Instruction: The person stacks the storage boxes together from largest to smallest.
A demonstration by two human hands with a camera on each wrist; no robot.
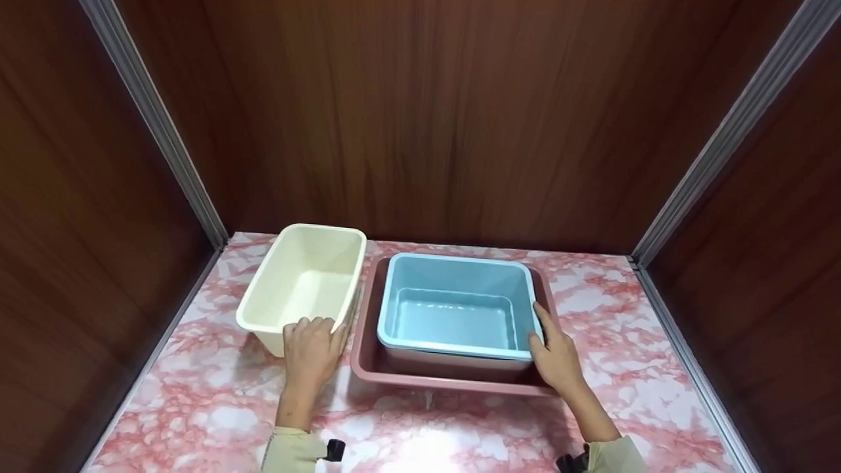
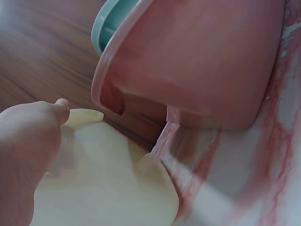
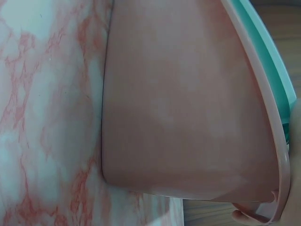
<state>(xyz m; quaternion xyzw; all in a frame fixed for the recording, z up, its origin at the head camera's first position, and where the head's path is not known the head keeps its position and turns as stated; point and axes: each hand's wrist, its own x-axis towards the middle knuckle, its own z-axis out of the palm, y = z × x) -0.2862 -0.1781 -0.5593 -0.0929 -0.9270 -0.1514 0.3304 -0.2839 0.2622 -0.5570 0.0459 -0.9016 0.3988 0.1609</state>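
A cream plastic bin (image 1: 295, 289) stands at the left, its open top facing up. My left hand (image 1: 312, 348) grips its near rim at the right corner, fingers curled over the edge. At the centre, a light blue bin (image 1: 453, 322) sits inside a larger dusty-pink bin (image 1: 427, 382). My right hand (image 1: 555, 355) holds the blue bin's right rim near the front corner, thumb and forefinger at the edge. In the right wrist view, a fingertip (image 3: 242, 217) shows beside the pink bin's rim; the other fingers are mostly hidden. No contents show in the blue bin.
The bins stand on a tabletop (image 1: 217, 407) with a red-and-white marbled pattern. Dark wood-grain panels (image 1: 427, 131) enclose the back and both sides. Metal strips (image 1: 158, 118) run along the corners. The cream and pink bins stand close side by side.
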